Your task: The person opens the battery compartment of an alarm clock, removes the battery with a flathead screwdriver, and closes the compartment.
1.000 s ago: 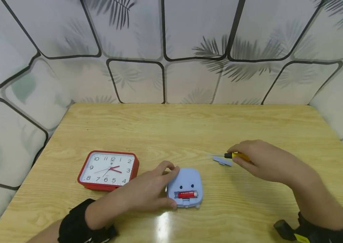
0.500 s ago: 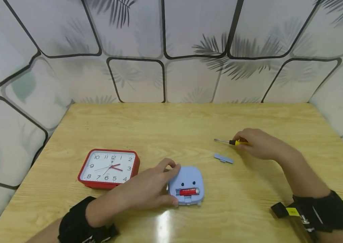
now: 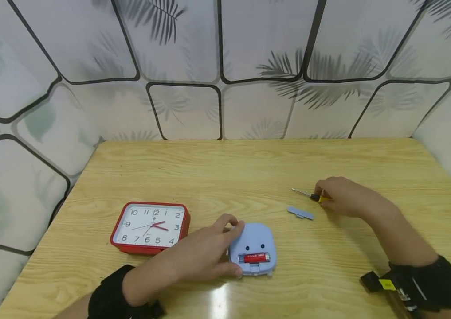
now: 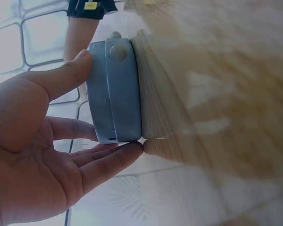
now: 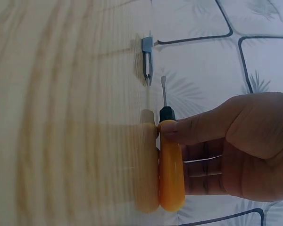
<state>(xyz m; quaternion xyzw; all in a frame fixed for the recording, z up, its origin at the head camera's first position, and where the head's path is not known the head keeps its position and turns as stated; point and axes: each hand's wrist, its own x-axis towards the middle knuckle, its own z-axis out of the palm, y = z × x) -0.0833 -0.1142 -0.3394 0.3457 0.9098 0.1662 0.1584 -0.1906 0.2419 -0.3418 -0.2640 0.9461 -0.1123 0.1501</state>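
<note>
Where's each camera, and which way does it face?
Head: on the head, facing forward and down at the table; left hand, right hand, forearms show.
Left wrist: worn there, facing the blue battery device; left hand, right forearm show.
Right wrist: worn there, facing the screwdriver; right hand shows.
Head and right wrist share the screwdriver.
</note>
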